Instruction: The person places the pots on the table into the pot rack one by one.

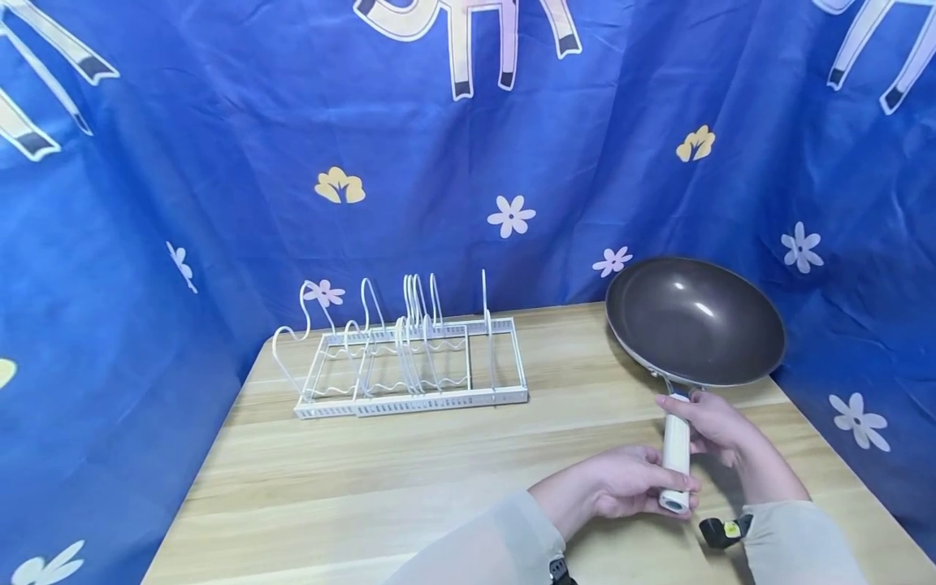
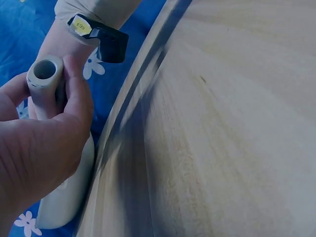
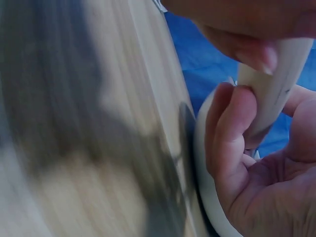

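A frying pan (image 1: pixel 695 317) with a dark inside and pale outside is at the table's right rear, its white handle (image 1: pixel 677 447) pointing toward me. My left hand (image 1: pixel 629 483) pinches the handle's end between thumb and fingers; the hole in that end shows in the left wrist view. Nearer the pan, my right hand (image 1: pixel 720 422) grips the handle, fingers curled about it in the right wrist view. Part of the pan's pale outside (image 2: pixel 69 197) appears beyond the left hand.
A white wire rack (image 1: pixel 409 398) with several upright dividers stands at the table's back left. Blue patterned cloth (image 1: pixel 439 179) hangs behind and along both sides of the wooden table (image 1: pixel 351 487). A black strap device (image 1: pixel 724 532) is on the right wrist.
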The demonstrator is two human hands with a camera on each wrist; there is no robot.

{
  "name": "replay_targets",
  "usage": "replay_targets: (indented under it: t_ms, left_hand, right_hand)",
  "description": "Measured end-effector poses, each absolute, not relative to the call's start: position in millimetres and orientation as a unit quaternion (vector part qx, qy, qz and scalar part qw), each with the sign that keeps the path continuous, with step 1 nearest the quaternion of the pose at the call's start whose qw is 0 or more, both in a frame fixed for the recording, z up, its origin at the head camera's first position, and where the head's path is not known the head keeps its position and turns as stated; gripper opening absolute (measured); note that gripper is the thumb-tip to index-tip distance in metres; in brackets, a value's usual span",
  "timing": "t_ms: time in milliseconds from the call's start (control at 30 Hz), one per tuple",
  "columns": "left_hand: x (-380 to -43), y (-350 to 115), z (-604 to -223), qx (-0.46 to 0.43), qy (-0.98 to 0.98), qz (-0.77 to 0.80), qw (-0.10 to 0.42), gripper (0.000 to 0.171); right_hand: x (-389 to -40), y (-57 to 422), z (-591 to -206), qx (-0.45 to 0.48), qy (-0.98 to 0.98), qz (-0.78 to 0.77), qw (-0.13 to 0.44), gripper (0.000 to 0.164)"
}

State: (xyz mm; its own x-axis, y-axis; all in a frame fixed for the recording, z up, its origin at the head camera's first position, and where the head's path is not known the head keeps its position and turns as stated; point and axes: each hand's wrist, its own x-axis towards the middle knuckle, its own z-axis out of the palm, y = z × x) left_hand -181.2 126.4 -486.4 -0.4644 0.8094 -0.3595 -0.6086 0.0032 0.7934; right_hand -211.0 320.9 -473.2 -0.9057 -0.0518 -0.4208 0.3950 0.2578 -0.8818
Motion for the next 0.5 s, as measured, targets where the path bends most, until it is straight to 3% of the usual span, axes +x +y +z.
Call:
replay_targets:
  t_ms: [100,333,500]
  left_hand:
    - [-183.2,125.2,-487.1,0.102,0.491,0.694,0.516,0.014]
    - [-188.8,122.3,-488.6,0.111,0.476,0.697,0.525,0.028]
    - [-188.6,124.0,-491.0,0.111,0.493,0.689,0.520,0.020]
  right_hand:
    - [-213.3,319.0,-476.0,0.120,0.764,-0.607,0.182,0.061]
    - [-217.4,315.0,-475.1,0.127,0.752,-0.627,0.160,0.049]
    - [-214.1,312.1,-477.1,0.132,0.745,-0.636,0.152,0.044]
